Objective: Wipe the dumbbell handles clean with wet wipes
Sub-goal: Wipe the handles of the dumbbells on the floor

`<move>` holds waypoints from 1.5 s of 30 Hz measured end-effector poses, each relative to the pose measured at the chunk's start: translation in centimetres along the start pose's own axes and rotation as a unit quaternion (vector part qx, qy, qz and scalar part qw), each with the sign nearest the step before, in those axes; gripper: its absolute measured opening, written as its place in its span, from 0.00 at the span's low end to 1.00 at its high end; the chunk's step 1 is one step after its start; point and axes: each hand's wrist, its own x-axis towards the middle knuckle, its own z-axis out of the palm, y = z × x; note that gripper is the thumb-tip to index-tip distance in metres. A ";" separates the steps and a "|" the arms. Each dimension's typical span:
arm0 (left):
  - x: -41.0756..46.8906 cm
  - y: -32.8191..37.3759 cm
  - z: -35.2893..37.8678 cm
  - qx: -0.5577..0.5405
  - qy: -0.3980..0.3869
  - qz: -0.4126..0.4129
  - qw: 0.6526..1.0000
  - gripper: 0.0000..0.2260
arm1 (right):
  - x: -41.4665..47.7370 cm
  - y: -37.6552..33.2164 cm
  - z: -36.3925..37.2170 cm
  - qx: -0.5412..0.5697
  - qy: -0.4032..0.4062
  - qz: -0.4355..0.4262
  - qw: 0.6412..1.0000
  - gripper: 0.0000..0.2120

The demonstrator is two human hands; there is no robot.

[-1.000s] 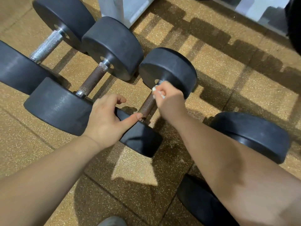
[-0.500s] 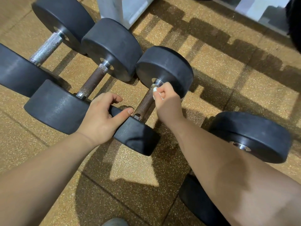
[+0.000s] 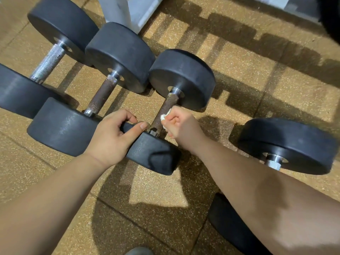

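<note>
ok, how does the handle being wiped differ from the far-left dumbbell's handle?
Colour: the wiped handle is dark rusty brown; the far-left handle is bright silver. Contact: the right hand presses a white wipe on the wiped handle, the left hand grips its near head; nothing touches the far-left handle. Shared: both are knurled between black heads.
</note>
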 end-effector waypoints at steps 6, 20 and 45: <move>0.0 0.1 -0.1 0.010 -0.005 -0.004 1.000 0.23 | 1.5 -0.4 -0.8 0.148 0.075 0.071 0.983 0.08; -0.4 0.5 1.2 0.074 0.016 0.041 0.996 0.23 | 2.4 -1.6 -1.2 -0.003 0.177 0.033 0.984 0.06; -3.8 4.7 3.6 0.070 -0.107 -0.102 0.987 0.44 | -2.4 -1.6 -6.5 -0.268 0.185 0.039 0.945 0.10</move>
